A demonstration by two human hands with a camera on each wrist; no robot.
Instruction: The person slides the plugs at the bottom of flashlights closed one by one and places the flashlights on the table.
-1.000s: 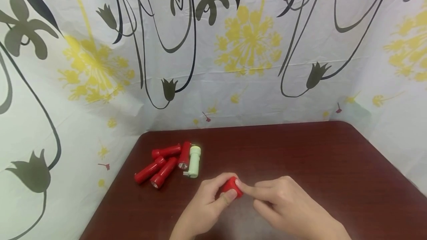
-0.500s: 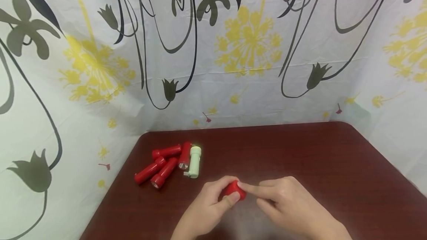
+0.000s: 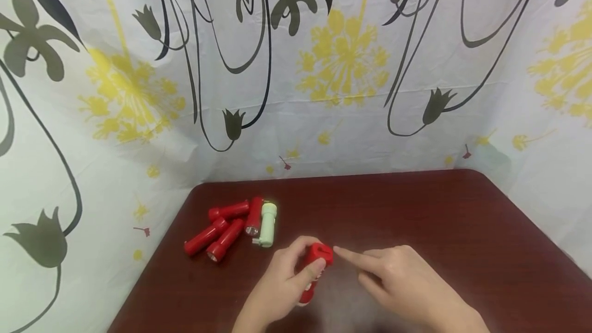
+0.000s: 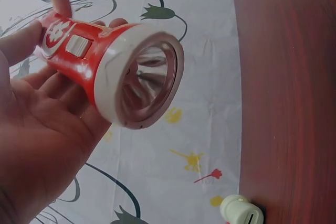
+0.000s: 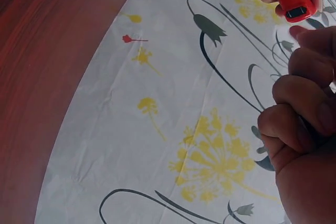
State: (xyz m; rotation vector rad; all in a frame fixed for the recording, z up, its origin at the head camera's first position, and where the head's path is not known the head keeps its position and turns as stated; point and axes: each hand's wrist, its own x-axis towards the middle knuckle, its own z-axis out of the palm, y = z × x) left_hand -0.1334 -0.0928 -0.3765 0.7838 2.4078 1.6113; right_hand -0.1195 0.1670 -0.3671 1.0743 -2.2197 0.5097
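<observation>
My left hand grips a red flashlight between thumb and fingers, its recessed tail end turned up. In the left wrist view the white-rimmed flashlight head, with its clear lens and reflector, faces the camera; a white switch sits on the side. The right hand points its straight index finger at the tail, a small gap apart in the head view. Its other fingers are curled in the right wrist view and hold nothing. A dark slot shows in the tail.
Several red flashlights lie in a cluster on the left of the dark red-brown table. Beside them is a pale green flashlight with metal prongs out at one end. A flower-patterned white sheet hangs behind and at both sides.
The left hand has tilted the flashlight, so its side and the recess in its tail now show. The right index fingertip, on the tail before, is now slightly off it.
</observation>
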